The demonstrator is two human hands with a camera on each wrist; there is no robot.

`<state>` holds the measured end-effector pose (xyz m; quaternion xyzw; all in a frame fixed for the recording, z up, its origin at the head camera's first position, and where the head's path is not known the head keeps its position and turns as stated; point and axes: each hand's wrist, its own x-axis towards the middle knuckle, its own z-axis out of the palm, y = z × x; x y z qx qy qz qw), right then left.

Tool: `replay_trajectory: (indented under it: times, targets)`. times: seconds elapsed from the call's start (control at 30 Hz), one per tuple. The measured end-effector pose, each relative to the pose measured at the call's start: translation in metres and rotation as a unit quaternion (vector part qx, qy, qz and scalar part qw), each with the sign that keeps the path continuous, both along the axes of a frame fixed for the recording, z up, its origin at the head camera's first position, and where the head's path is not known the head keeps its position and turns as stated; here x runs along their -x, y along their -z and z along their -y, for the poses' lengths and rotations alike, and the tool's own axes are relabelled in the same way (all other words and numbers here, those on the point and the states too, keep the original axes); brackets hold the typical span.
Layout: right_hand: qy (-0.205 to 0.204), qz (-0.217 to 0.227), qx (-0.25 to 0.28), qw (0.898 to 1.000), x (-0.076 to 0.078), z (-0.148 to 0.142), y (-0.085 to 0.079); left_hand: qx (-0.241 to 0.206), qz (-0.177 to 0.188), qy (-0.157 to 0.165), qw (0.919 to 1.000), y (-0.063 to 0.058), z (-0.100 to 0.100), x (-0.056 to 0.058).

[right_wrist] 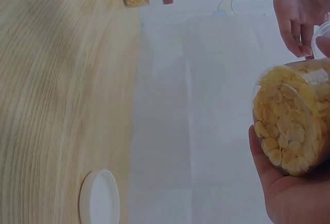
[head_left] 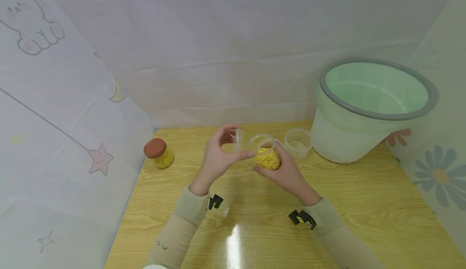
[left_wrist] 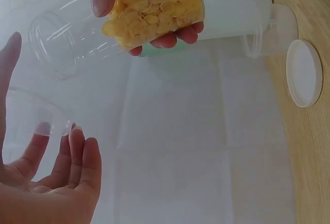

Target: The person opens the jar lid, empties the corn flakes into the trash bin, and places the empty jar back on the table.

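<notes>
In the head view my right hand (head_left: 287, 172) grips a clear jar (head_left: 268, 159) partly filled with yellow flakes. The jar is tilted, its uncapped mouth (left_wrist: 51, 45) towards my left hand, and the flakes (left_wrist: 157, 7) lie in its lower part. My left hand (head_left: 217, 149) holds a small clear cup (head_left: 238, 140), fingers on one side and thumb stretched out on the other. The cup's rim faces the jar's mouth, just left of it. Through its base, the right wrist view shows the jar (right_wrist: 289, 131) packed with flakes.
A jar with a reddish-brown lid (head_left: 155, 148) and yellow contents stands at the table's left. Right of my hands is a translucent tub (head_left: 297, 144). A white lid (left_wrist: 304, 73) lies on the wooden table (head_left: 262, 228). A large pale green bin (head_left: 338, 139) stands back right.
</notes>
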<state>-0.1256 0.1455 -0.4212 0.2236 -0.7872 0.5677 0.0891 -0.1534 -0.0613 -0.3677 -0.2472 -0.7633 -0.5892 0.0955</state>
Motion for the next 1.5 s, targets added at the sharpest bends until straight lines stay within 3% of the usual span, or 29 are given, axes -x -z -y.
replay_trajectory:
  times: [0.17,0.53,0.67,0.8,0.93,1.13,1.37,1.5]
  targets:
    - [0.003,-0.004,0.005,1.000,0.001,-0.004,-0.001,-0.002,0.030,-0.002,0.9995,0.017,0.004,0.009]
    - [0.056,-0.004,0.010,0.998,0.001,-0.020,-0.012,-0.044,0.062,0.027,0.9967,0.026,0.005,0.011]
    - [0.078,0.001,0.020,0.997,0.000,-0.031,-0.021,-0.044,0.072,0.034,0.9959,0.026,0.007,0.011]
    - [0.112,-0.011,0.026,0.993,0.000,-0.043,-0.033,-0.040,0.068,0.041,0.9960,0.016,0.006,0.004]
    - [0.156,-0.031,0.028,0.987,-0.002,-0.058,-0.046,-0.049,0.064,0.048,0.9956,0.007,0.007,-0.003]
    - [0.207,-0.079,0.056,0.974,-0.003,-0.081,-0.060,-0.079,0.056,0.044,0.9944,0.010,0.010,-0.004]
    - [0.238,-0.163,0.114,0.951,0.005,-0.117,-0.063,-0.064,0.054,0.006,0.9965,0.010,0.015,-0.006]
    - [0.264,-0.163,0.099,0.946,0.001,-0.135,-0.071,-0.070,0.055,-0.003,0.9961,0.011,0.016,-0.007]
